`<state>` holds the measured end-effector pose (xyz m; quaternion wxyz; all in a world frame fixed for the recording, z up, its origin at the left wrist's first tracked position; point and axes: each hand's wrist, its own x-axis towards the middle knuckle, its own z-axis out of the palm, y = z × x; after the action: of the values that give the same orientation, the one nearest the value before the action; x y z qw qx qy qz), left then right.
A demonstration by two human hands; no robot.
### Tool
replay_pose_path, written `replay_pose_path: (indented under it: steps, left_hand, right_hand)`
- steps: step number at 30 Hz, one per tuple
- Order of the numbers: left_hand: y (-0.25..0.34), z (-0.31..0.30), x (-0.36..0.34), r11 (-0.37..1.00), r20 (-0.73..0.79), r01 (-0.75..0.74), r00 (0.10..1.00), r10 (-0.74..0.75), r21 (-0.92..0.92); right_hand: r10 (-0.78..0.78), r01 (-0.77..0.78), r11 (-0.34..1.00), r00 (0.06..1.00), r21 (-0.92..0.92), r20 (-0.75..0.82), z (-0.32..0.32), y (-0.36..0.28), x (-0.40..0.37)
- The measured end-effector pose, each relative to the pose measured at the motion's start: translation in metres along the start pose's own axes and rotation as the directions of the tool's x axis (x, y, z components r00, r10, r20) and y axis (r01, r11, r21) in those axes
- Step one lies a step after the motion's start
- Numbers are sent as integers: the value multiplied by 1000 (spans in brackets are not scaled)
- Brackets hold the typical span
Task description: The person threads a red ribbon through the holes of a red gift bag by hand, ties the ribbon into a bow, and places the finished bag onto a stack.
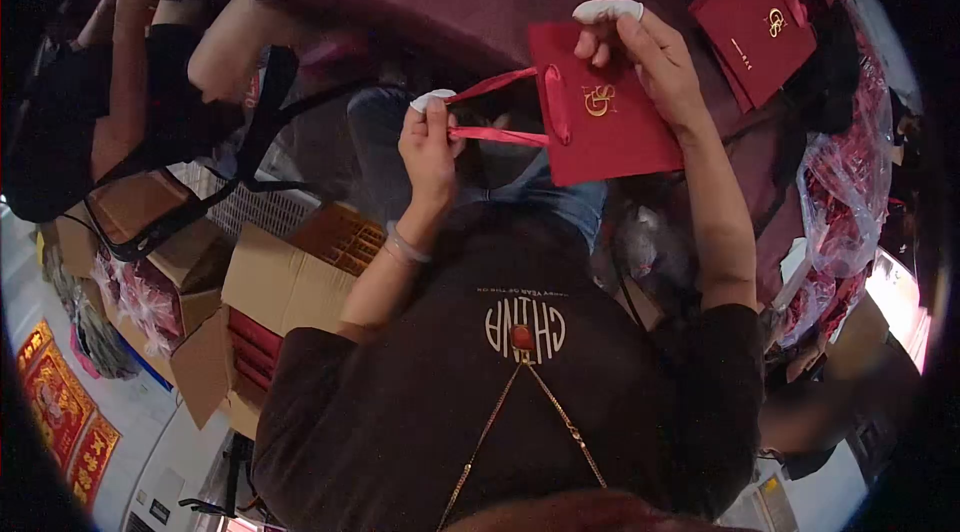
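A red paper gift bag (635, 137) with a gold logo is tilted sideways above my lap, its mouth toward the left. My left hand (430, 147) pinches a pink ribbon handle (500, 136), whose two strands stretch taut to the bag. A second ribbon loop (558, 107) lies against the bag's front. Over the far edge of the bag, my right hand (655, 57) has its fingers curled against it; the exact grip is partly hidden. White covers sit on a fingertip of each hand.
More red gift bags (755, 27) lie at upper right on a dark red surface (430, 2). Open cardboard boxes (285, 277) and a white plastic basket (250, 207) stand at left. Clear plastic wrapping (845, 182) is at right. Another person's arm (130, 52) shows at upper left.
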<state>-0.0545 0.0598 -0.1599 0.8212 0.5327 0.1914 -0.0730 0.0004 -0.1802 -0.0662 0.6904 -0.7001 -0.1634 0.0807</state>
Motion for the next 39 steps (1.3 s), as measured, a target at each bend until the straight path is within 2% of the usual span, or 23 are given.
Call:
replay_pose_path:
  steps: [3,5,8,9,13,16,18,20,21,22,23,24,26,27,28,30,32,33,34,35,36,38,39]
  left_hand:
    - [4,-11,-6,997,99,-80,992,79,2]
    - [8,-12,-6,924,78,-304,953,294,232]
    - [24,-18,-18,313,244,-714,560,791,626]
    - [32,-15,-21,116,483,-879,360,798,463]
    - [32,24,-20,-168,880,-964,109,461,207]
    - [45,43,-9,-110,943,-972,169,285,208]
    - [63,63,-18,-31,876,-974,187,444,224]
    - [82,76,-22,130,813,-969,248,527,212]
    - [69,67,-12,333,687,-938,301,661,90]
    - [73,74,-29,324,477,-900,430,766,292]
    - [78,88,-27,370,454,-879,474,755,302]
    - [86,97,-22,407,430,-856,513,743,317]
    - [102,108,-15,371,424,-620,764,486,691]
    - [92,95,9,182,474,-608,743,472,772]
    - [89,90,17,19,514,-648,621,592,761]
    - [94,85,19,-238,541,-614,371,755,753]
    - [110,91,-25,464,355,-755,638,683,463]
    - [116,93,-48,790,360,-598,773,523,135]
    - [119,89,-59,958,740,-74,620,261,-275]
    - [122,84,-70,761,955,577,184,232,-296]
    - [146,79,-97,629,993,777,55,-103,23]
    - [156,104,-128,477,983,859,-168,-77,184]
    - [155,102,-128,481,984,858,-165,-67,177]
  right_hand:
    - [30,-30,999,999,19,-31,1,3,-2]
    - [3,-2,1000,1000,29,-27,0,3,-1]
    - [18,-17,998,1000,57,-16,-1,3,2]
    - [11,-8,998,999,58,-37,0,2,2]
    - [29,-27,992,999,123,-14,2,-1,3]
    - [-88,95,981,995,170,-51,1,-3,1]
    - [-258,283,953,946,110,-196,3,-25,-6]
    - [-421,455,890,842,25,-337,0,-62,-22]
    - [-539,543,832,738,-118,-406,1,-78,-36]
    - [-650,608,752,619,-255,-440,0,-91,-46]
    - [-743,662,659,501,-356,-444,-8,-93,-59]
    - [-763,608,635,394,-477,-513,-8,-94,-73]
    - [-735,423,667,243,-613,-633,-7,-86,-106]
    - [-735,253,677,200,-691,-647,-10,-79,-122]
    - [-740,72,669,156,-740,-654,-14,-72,-139]
    - [-704,20,709,57,-705,-707,-21,-65,-176]
    - [-678,-271,717,-57,-642,-733,-35,-65,-208]
    - [-685,-425,681,-82,-596,-724,-52,-63,-227]
    - [-651,-466,695,-83,-548,-755,-78,-56,-253]
    - [-618,-502,704,-86,-502,-781,-104,-51,-276]
    - [-549,-603,699,-108,-384,-829,-117,-52,-289]
    - [-510,-694,640,-64,-329,-858,-162,-36,-329]
    - [-462,-778,568,-31,-269,-886,-176,-31,-338]
